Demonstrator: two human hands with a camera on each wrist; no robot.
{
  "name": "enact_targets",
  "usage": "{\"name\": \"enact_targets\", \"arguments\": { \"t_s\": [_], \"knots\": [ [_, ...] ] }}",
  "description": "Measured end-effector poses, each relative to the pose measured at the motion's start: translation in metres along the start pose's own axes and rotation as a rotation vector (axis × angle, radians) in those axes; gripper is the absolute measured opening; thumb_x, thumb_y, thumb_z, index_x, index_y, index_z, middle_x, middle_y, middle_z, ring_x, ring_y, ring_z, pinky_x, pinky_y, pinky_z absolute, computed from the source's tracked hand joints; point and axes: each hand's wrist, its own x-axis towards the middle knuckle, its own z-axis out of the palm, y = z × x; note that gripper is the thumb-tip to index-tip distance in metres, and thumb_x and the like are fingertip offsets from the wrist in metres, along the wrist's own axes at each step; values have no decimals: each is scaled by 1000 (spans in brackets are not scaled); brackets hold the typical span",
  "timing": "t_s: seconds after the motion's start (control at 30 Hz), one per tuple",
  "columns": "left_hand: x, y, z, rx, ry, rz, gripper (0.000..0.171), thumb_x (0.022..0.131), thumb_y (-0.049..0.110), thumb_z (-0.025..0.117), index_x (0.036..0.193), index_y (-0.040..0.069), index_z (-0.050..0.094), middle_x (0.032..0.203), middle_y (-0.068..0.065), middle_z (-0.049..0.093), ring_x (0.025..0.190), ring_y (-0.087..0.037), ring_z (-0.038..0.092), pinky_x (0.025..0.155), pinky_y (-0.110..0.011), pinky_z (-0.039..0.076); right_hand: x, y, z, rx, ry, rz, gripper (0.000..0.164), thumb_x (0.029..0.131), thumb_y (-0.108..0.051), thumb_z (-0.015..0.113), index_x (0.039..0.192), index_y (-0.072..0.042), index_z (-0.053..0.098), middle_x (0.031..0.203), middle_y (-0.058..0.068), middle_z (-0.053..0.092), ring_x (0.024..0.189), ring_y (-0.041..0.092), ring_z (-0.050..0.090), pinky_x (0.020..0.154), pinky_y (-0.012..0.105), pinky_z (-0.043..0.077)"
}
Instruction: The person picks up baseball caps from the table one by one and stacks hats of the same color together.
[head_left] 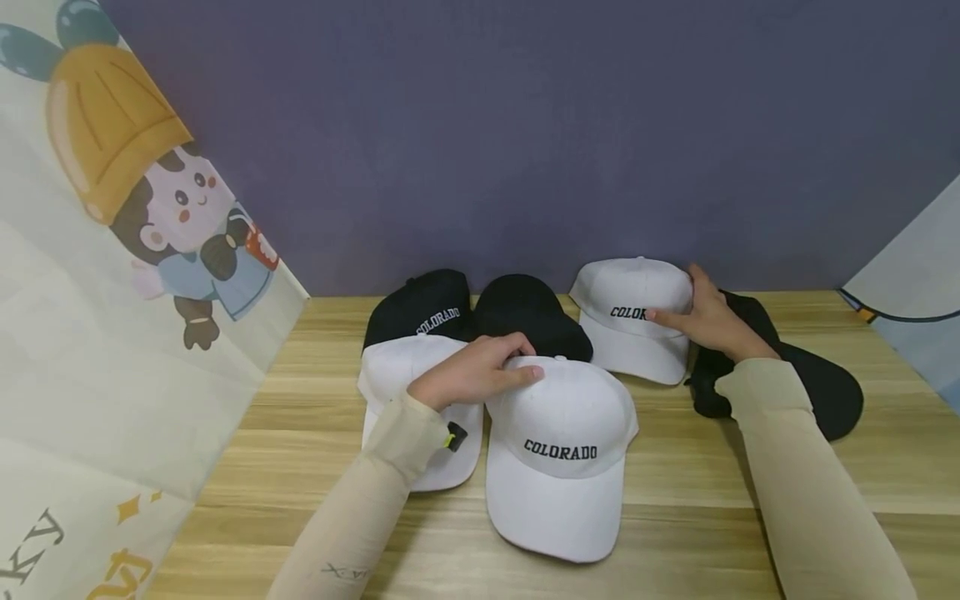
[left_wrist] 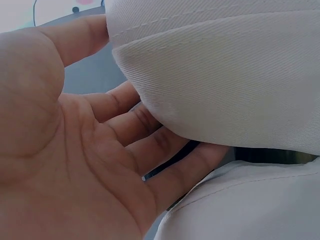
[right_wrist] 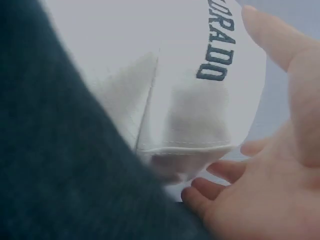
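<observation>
My left hand (head_left: 472,372) holds the back of a white baseball cap (head_left: 566,417) with COLORADO on its front, brim toward me. In the left wrist view, the thumb (left_wrist: 82,42) meets the cap's edge and the other fingers pass behind the fabric. A second white COLORADO cap (head_left: 633,283) stands farther back, and my right hand (head_left: 720,321) grips its right side. Its thumb lies over the lettering; in the right wrist view the fingertips (right_wrist: 200,197) reach round the cap's edge. Beneath my left wrist sits another white cap (head_left: 397,367), partly covered.
Two black caps, one lettered (head_left: 412,304) and one beside it (head_left: 521,308), stand along the dark back wall (head_left: 525,150). More black headwear (head_left: 817,383) lies under and beyond my right forearm. A cartoon-printed sheet (head_left: 112,333) borders the wooden table (head_left: 300,467) on the left.
</observation>
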Motion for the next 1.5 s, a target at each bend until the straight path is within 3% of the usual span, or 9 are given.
{"name": "enact_targets", "arguments": {
  "t_s": [0.33, 0.87, 1.3, 1.5],
  "knots": [
    [0, 1, 2, -24, -11, -11, 31, 89, 51, 50, 105, 24, 50, 99, 7, 56, 87, -9, 53, 73, -24, 41, 6, 10, 5, 65, 19, 21, 116, 76, -60, 61, 141, -9, -21, 146, 27, -13, 132, 48, -2, 93, 63, 18],
    [0, -1, 4, -33, 2, 1, 32, 89, 51, 50, 105, 24, 50, 98, 8, 57, 88, -8, 53, 74, -24, 41, 5, 13, 5, 107, 30, 11, 117, 74, -59, 64, 143, -5, -13, 143, 29, -3, 123, 49, 20, 90, 60, 28],
    [1, -1, 5, -19, 13, 14, 31, 89, 50, 50, 104, 23, 50, 98, 7, 56, 88, -8, 52, 74, -24, 41, 4, 13, 2, 208, 132, -20, 109, 74, -54, 66, 147, -13, -4, 147, 21, 6, 125, 44, 24, 92, 57, 27],
    [2, 0, 5, -4, 23, 19, 30, 89, 49, 51, 104, 23, 50, 98, 8, 55, 88, -7, 51, 75, -23, 40, 17, 33, 6, 267, 161, -22, 95, 80, -55, 59, 148, -25, 1, 144, 16, 20, 122, 36, 33, 89, 53, 34]
  ]
}}
